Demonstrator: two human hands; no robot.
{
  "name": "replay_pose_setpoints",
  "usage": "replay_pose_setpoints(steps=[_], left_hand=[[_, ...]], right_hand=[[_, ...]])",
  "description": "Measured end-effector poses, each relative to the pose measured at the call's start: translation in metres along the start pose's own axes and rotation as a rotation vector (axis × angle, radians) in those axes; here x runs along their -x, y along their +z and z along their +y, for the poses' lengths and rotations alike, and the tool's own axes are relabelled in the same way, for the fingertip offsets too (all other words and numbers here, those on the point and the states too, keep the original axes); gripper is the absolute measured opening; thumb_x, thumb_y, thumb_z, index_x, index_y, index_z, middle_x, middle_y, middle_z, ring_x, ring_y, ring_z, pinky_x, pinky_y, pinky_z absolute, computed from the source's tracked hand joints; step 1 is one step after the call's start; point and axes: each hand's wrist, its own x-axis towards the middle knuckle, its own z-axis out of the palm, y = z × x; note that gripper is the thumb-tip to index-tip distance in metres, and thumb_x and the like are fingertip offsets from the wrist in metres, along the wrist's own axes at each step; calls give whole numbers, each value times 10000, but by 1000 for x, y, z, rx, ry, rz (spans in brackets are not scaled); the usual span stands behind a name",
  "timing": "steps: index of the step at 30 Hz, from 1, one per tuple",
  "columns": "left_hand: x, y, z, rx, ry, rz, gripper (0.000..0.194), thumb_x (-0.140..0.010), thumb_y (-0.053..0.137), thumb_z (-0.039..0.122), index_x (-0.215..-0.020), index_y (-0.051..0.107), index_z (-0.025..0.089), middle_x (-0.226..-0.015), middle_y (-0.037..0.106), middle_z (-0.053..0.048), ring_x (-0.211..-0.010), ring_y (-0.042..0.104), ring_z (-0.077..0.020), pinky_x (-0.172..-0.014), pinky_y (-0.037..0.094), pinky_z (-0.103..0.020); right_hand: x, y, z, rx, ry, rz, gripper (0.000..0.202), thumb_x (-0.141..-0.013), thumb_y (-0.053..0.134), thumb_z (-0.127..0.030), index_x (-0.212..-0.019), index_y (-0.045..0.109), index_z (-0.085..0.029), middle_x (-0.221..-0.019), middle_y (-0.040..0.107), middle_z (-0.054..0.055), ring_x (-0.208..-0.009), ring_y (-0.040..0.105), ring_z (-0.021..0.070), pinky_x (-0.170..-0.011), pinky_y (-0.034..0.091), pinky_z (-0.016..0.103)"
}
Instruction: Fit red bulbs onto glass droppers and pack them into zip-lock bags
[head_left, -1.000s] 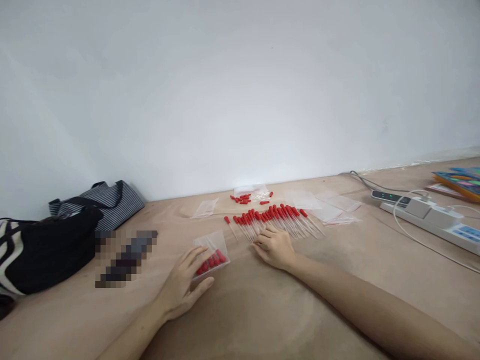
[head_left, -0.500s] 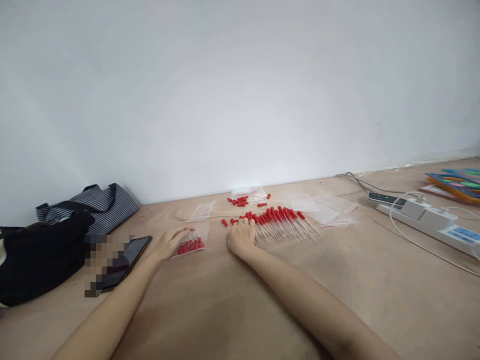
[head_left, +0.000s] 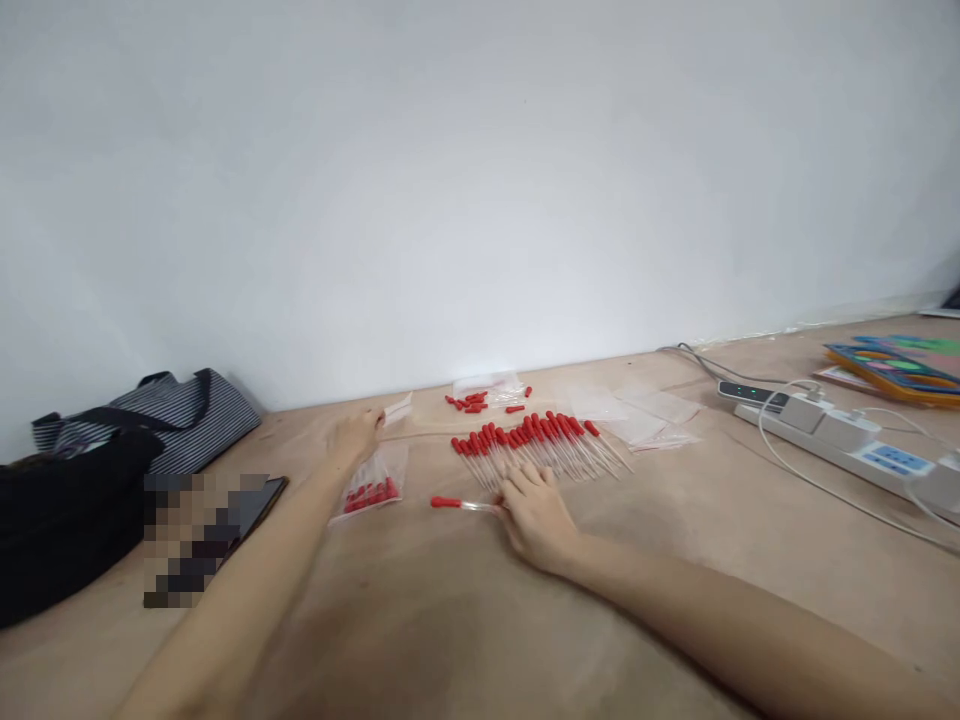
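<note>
My right hand [head_left: 536,515] is closed on the clear stem of a dropper [head_left: 446,502], whose red bulb points left just above the table. Beyond it several more droppers [head_left: 551,430] lie side by side in a row, red bulbs away from me and clear stems toward me. My left hand [head_left: 360,435] is at a small clear plastic bag [head_left: 398,409], its fingertips closed on the bag's left edge. Right below that hand lies a second plastic bag [head_left: 382,478] with several red-bulbed droppers in it, partly covered by my left forearm.
Loose red bulbs [head_left: 474,402] lie near the wall by a clear packet. Flat plastic bags [head_left: 645,415] are right of the row. A power strip [head_left: 840,445] with cables stands at the right, near colourful trays [head_left: 896,368]. A phone [head_left: 259,510], striped bag [head_left: 202,415] and black cloth [head_left: 67,530] occupy the left.
My right hand has moved right and toward me from the row's left end, drawing out one dropper. My left hand has left the filled bag and reached farther back to the other bag.
</note>
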Motion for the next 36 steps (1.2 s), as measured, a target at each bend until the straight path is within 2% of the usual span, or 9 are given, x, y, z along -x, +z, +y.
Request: replay_pose_setpoints(steps=[5, 8, 11, 14, 18, 22, 26, 30, 36], left_hand=[[66, -36, 41, 27, 151, -21, 248, -761, 455, 179, -948, 617, 201, -853, 670, -47, -800, 609, -220, -692, 415, -288], [117, -35, 70, 163, 271, -76, 209, -711, 506, 201, -882, 626, 203, -679, 669, -19, -633, 614, -200, -577, 420, -274], [150, -22, 80, 332, 449, -29, 226, -746, 524, 315, -937, 587, 212, -606, 643, 8, -574, 598, -180, -587, 446, -289], [158, -13, 61, 491, 623, 31, 302, -802, 476, 315, -1080, 511, 200, -827, 648, -33, -757, 606, -179, -693, 478, -299], [145, -15, 34, 424, 779, -10, 340, -831, 447, 227, -1170, 471, 210, -1164, 554, -76, -1092, 493, -208, -900, 417, -359], [134, -14, 42, 380, 907, -154, 490, -848, 441, 259, -1318, 301, 249, -1330, 407, -49, -1250, 312, -214, -1007, 311, -399], [136, 2, 67, 382, 833, -224, 480, -862, 413, 320, -1323, 291, 262, -1361, 354, -52, -1253, 304, -227, -1011, 289, -424], [148, 10, 94, 362, 617, -152, 479, -847, 405, 376, -1295, 361, 213, -1337, 383, -110, -1220, 331, -297, -950, 311, -504], [157, 2, 118, 327, 488, -67, 491, -738, 537, 392, -1201, 481, 240, -1038, 546, -119, -945, 484, -307, -794, 388, -504]], right_hand=[[44, -36, 35, -97, -47, -105, 145, -828, 483, -261, -729, 556, -183, -729, 549, 34, -742, 436, 158, -680, 257, 306], [51, -44, 48, -118, -10, -140, 151, -819, 503, -282, -714, 568, -193, -713, 557, 22, -728, 454, 151, -683, 266, 306], [49, -47, 55, -125, 17, -173, 149, -796, 530, -312, -709, 579, -201, -714, 564, 17, -731, 476, 151, -682, 280, 305], [42, -49, 56, -153, 40, -184, 180, -751, 565, -380, -736, 583, -202, -771, 577, 19, -765, 499, 158, -692, 303, 302], [23, -42, 46, -239, 18, -220, 205, -741, 575, -385, -817, 593, -195, -832, 607, 30, -793, 516, 166, -695, 336, 289], [2, -22, 32, -185, 10, -248, 252, -770, 560, -328, -961, 572, -164, -844, 624, 53, -810, 523, 181, -687, 349, 282], [-4, -10, 22, 0, -86, -274, 178, -813, 500, -255, -941, 580, -159, -861, 618, 74, -830, 513, 191, -712, 329, 303], [6, -13, 20, 124, -211, -258, 114, -807, 478, -196, -831, 584, -159, -817, 596, 81, -805, 486, 197, -704, 306, 329], [24, -27, 40, -119, -3, -33, 104, -785, 412, -108, -807, 502, -156, -799, 560, 83, -761, 482, 186, -660, 360, 316]])
